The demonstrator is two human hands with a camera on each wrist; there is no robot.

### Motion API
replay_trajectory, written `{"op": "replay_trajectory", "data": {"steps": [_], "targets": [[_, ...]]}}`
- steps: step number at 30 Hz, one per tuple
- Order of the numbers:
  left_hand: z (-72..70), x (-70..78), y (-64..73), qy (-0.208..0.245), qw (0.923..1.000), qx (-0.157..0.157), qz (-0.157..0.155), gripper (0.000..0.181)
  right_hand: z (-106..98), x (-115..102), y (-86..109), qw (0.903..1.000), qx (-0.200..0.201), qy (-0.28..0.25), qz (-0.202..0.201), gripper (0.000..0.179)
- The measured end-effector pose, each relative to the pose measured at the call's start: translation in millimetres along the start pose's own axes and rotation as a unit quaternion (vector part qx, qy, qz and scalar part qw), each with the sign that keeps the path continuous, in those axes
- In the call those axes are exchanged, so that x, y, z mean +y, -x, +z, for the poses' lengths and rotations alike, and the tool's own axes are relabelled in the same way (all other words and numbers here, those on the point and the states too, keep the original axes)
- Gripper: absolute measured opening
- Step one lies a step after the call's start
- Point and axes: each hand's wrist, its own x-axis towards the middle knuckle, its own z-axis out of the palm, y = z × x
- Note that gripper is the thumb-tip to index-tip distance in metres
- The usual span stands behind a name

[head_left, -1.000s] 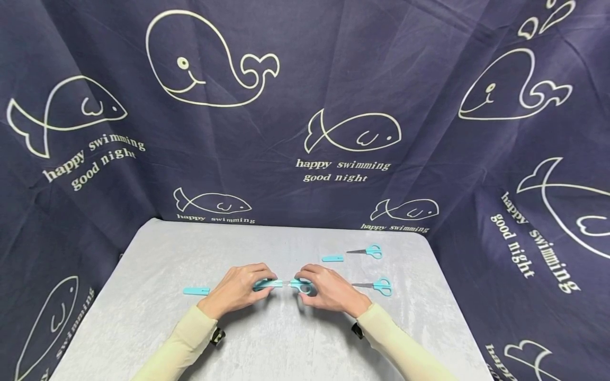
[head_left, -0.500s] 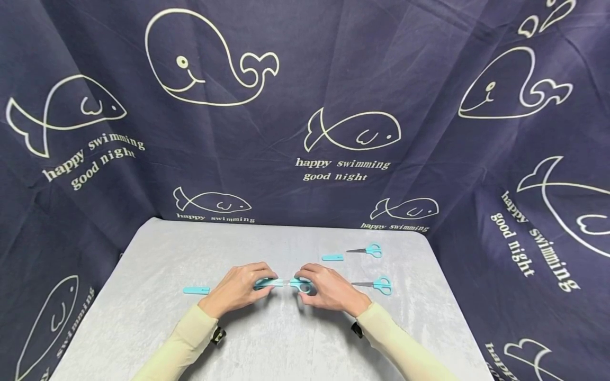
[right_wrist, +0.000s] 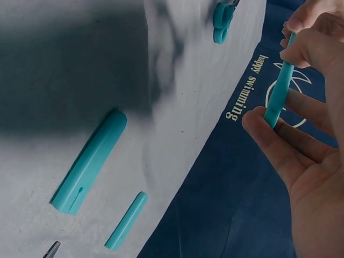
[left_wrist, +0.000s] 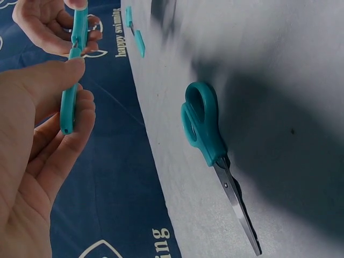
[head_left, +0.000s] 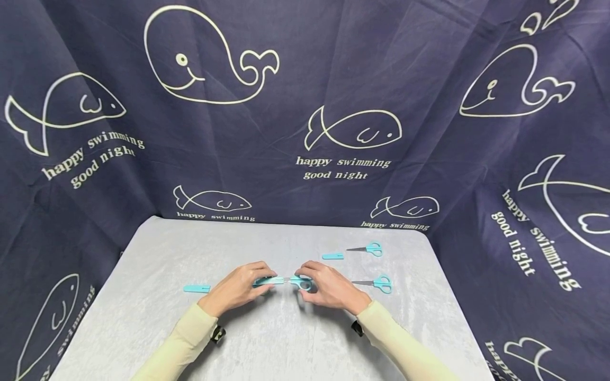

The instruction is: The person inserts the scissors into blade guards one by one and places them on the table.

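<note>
My left hand [head_left: 240, 283] pinches a turquoise blade cover [head_left: 274, 281] between thumb and fingers. My right hand [head_left: 329, 284] grips the turquoise handles of a pair of scissors [head_left: 304, 283]. A short length of metal blade shows between cover and handles, the rest inside the cover. In the left wrist view, the cover [left_wrist: 69, 105] is edge-on, and the handles [left_wrist: 80, 24] beyond it line up with it. Below my left hand, another pair of scissors [left_wrist: 207, 126] lies uncovered, hidden in the head view. Below my right hand lies a loose cover [right_wrist: 88, 164], likewise hidden there.
Near the far edge of the grey table [head_left: 286, 344] lie a cover [head_left: 332, 256] and uncovered scissors [head_left: 374, 249]. More uncovered scissors [head_left: 381, 284] lie right of my right hand. Another cover [head_left: 196, 289] lies left of my left hand. A dark blue curtain [head_left: 286, 53] surrounds the table.
</note>
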Motion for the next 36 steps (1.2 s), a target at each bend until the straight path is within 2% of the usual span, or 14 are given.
{"op": "replay_trajectory", "data": {"steps": [9, 15, 23, 36], "targets": [[-1.2, 2.2, 0.8, -0.001, 0.9999, -0.004, -0.010, 0.022, -0.1, 1.3, 1.2, 0.9986, -0.032, -0.029, 0.029, 0.036], [-1.7, 1.2, 0.6, -0.014, 0.9998, -0.005, -0.011, 0.021, 0.3, 1.9, 0.0, 0.9987, -0.032, -0.018, 0.035, 0.043], [-0.7, -1.0, -0.5, -0.025, 0.9994, 0.018, 0.014, 0.022, 0.6, 3.0, -0.7, 0.9996, -0.020, -0.006, 0.019, 0.044], [-0.6, -1.1, -1.4, -0.041, 0.9987, 0.018, 0.025, 0.021, -1.9, -0.5, -2.6, 0.9997, -0.025, 0.003, -0.005, 0.040]]}}
